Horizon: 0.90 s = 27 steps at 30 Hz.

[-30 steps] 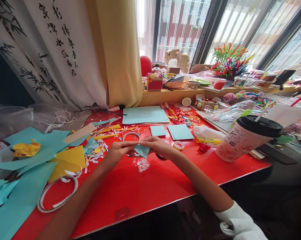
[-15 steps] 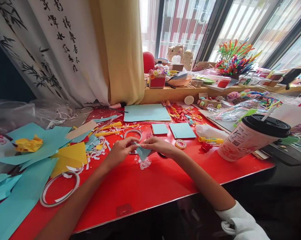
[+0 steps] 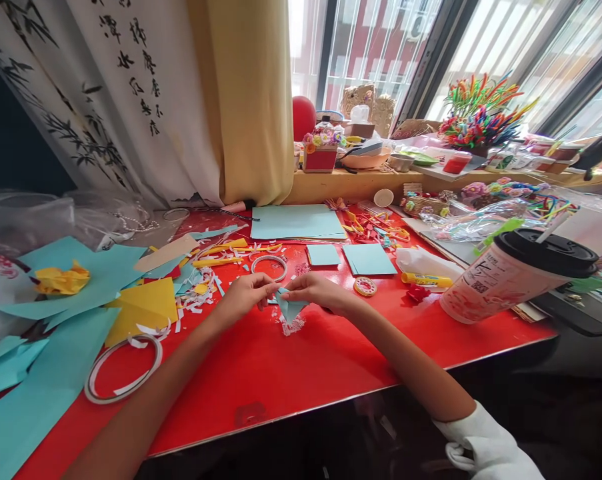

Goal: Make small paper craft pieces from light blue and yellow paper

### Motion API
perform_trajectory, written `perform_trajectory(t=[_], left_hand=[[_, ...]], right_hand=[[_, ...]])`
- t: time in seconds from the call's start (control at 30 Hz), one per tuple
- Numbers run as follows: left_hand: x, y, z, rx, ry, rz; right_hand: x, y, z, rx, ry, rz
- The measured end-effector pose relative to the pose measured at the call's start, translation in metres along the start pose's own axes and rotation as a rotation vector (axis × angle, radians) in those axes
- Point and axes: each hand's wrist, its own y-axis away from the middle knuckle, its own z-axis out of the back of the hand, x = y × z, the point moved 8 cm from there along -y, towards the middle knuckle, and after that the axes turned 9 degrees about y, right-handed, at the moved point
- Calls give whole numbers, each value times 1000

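Observation:
Over the middle of the red table, my left hand and my right hand meet fingertip to fingertip. Both pinch a small folded piece of light blue paper, whose point hangs down toward the table. Just under it lies a little heap of white paper scraps. A tape ring rests on the table right behind my hands.
Blue sheets and yellow paper cover the left and back. A large tape ring lies front left. A lidded drink cup leans at the right by a glue stick. The windowsill holds craft clutter.
My hands have drawn closer together on the blue paper, which now looks narrower and more folded. The camera view has shifted slightly.

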Motion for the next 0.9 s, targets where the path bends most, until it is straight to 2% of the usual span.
perform_trajectory(t=[0.13, 0.23, 0.33, 0.43, 0.57, 0.73, 0.9], left_hand=[[1, -1, -1, 11, 27, 1], [-1, 0, -2, 1, 30, -13], [-3, 1, -6, 38, 126, 16], [-11, 5, -6, 74, 202, -5], [-25, 13, -9, 148, 203, -96], [-36, 18, -8, 94, 205, -199], [-37, 16, -8, 49, 154, -220]], right_hand=[[3, 2, -5, 52, 72, 37], [4, 1, -4, 30, 111, 52], [2, 0, -4, 33, 110, 32], [4, 1, -6, 91, 32, 30], [8, 8, -11, 221, -180, 16], [9, 10, -14, 281, -302, -2], [9, 9, -17, 275, -246, 8]])
